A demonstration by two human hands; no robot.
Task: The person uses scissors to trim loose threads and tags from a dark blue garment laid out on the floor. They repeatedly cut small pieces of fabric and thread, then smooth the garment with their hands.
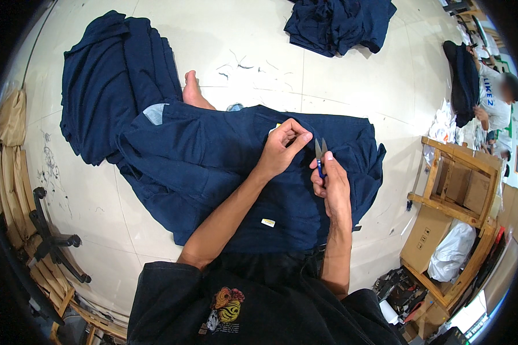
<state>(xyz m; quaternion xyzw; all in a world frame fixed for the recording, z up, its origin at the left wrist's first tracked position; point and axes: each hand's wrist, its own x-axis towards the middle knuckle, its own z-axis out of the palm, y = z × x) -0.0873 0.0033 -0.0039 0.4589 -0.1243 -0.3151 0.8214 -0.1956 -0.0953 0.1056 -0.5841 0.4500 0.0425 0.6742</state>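
Observation:
Across my lap lies a dark navy garment [236, 155], with a pale grey-blue patch showing near its left end. Over its upper right part, my left hand [285, 148] has thumb and fingertips pinched together; whatever is between them is too small to make out. Just to the right, my right hand [334, 181] grips a pair of thread snips [320, 152] with blue handles. Their pointed blades face away from me, slightly apart, beside the left fingertips. A small white-and-yellow label [268, 222] rests on the cloth nearer to me.
Folded navy garments are stacked [121, 80] at the left, and another navy pile [339, 26] is at the far side. Loose threads [253, 69] litter the tiled floor. A chair base [54, 238] stands left, a wooden frame [460, 178] right. Another person [492, 98] handles dark cloth.

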